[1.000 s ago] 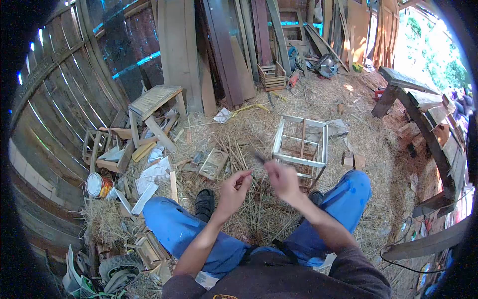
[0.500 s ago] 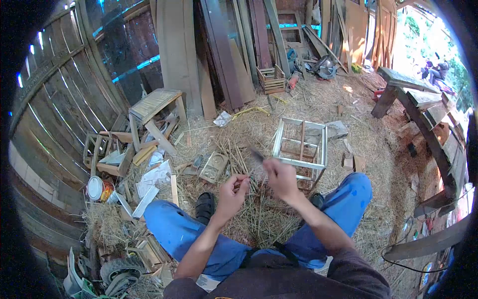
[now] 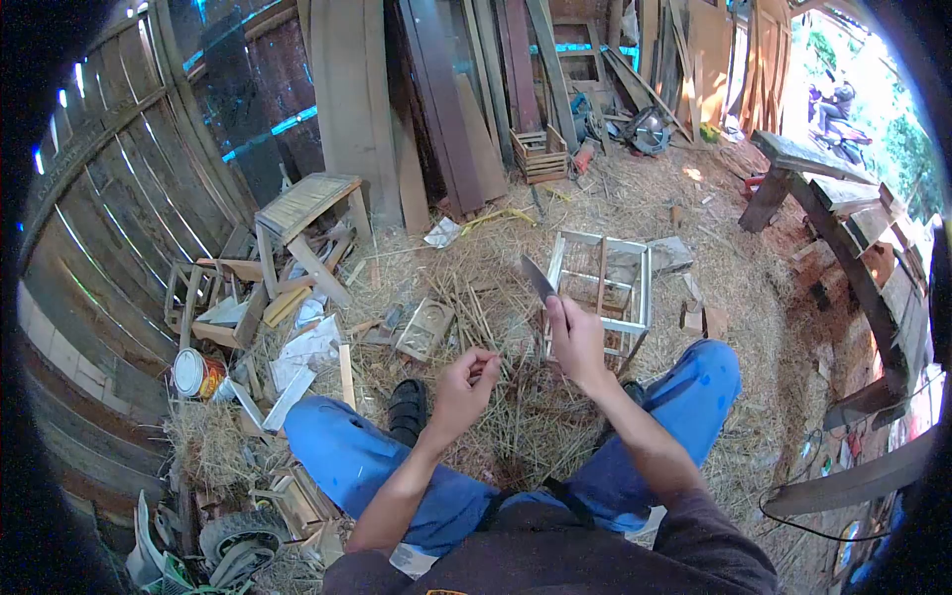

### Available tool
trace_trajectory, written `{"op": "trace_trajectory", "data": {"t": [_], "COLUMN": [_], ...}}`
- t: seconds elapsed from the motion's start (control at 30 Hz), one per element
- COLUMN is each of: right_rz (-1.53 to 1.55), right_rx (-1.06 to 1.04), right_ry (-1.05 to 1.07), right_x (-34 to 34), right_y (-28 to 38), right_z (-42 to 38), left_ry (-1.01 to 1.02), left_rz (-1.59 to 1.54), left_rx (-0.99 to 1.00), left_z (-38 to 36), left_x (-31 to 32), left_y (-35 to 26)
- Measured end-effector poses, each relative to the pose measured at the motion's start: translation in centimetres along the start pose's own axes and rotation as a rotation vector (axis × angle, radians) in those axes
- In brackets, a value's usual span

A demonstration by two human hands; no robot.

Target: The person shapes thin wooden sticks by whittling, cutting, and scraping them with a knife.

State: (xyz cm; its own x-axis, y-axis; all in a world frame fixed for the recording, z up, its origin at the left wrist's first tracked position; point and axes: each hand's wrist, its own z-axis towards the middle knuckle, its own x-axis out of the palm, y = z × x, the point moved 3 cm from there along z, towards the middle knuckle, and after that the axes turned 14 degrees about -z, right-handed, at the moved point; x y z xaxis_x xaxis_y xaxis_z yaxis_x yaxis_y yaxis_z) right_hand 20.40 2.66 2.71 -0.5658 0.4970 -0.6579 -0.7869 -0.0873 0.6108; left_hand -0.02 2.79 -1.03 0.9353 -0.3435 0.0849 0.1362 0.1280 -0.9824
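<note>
My right hand (image 3: 577, 342) is wrapped round the handle of a knife (image 3: 537, 277), its blade pointing up and to the left. Lower and to the left, my left hand (image 3: 466, 385) is closed in a pinch; whatever its fingertips hold is too small to make out. Below both hands, thin split sticks and straw (image 3: 526, 426) litter the ground between my feet. Just beyond my right hand stands a small frame of pale wooden bars (image 3: 600, 325). A carved wooden block (image 3: 426, 330) lies past my left hand.
A small wooden table (image 3: 309, 206) stands at left among wood scraps, near a paint can (image 3: 190, 372). Tall boards (image 3: 352, 119) lean on the back wall, beside a slatted crate (image 3: 540, 157). A heavy timber bench (image 3: 843, 198) runs along the right. Outside, a person sits on a motorbike (image 3: 841, 134).
My right hand has moved slightly right and raised the knife, whose blade now points higher and shows more. My left hand stays nearly in place. The motorbike outside has come further into view.
</note>
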Motion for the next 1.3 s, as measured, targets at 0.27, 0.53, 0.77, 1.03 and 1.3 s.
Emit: {"op": "trace_trajectory", "data": {"t": [0.27, 0.53, 0.77, 1.03, 1.3], "right_rz": [-0.014, -0.041, -0.017, -0.072, -0.048], "right_rx": [-0.068, -0.143, -0.001, -0.017, -0.031], "right_ry": [-0.003, 0.103, 0.037, 0.047, 0.062], "right_x": [0.2, 0.9, 0.0, -0.2, 0.8], "right_y": [1.2, 1.3, 0.0, -0.2, 0.3], "right_z": [0.5, -2.5, -2.0, -0.9, -0.9], "left_ry": [-0.007, 0.012, 0.015, 0.011, -0.002], "left_rz": [0.02, 0.035, 0.024, 0.084, 0.043], "left_rx": [-0.033, -0.024, 0.021, 0.032, -0.004], "left_z": [0.2, 0.2, -0.2, 0.0, 0.2], "left_x": [0.0, 0.1, 0.7, 0.6, 0.4], "left_y": [-0.9, -0.3, -0.3, -0.9, -1.0]}}
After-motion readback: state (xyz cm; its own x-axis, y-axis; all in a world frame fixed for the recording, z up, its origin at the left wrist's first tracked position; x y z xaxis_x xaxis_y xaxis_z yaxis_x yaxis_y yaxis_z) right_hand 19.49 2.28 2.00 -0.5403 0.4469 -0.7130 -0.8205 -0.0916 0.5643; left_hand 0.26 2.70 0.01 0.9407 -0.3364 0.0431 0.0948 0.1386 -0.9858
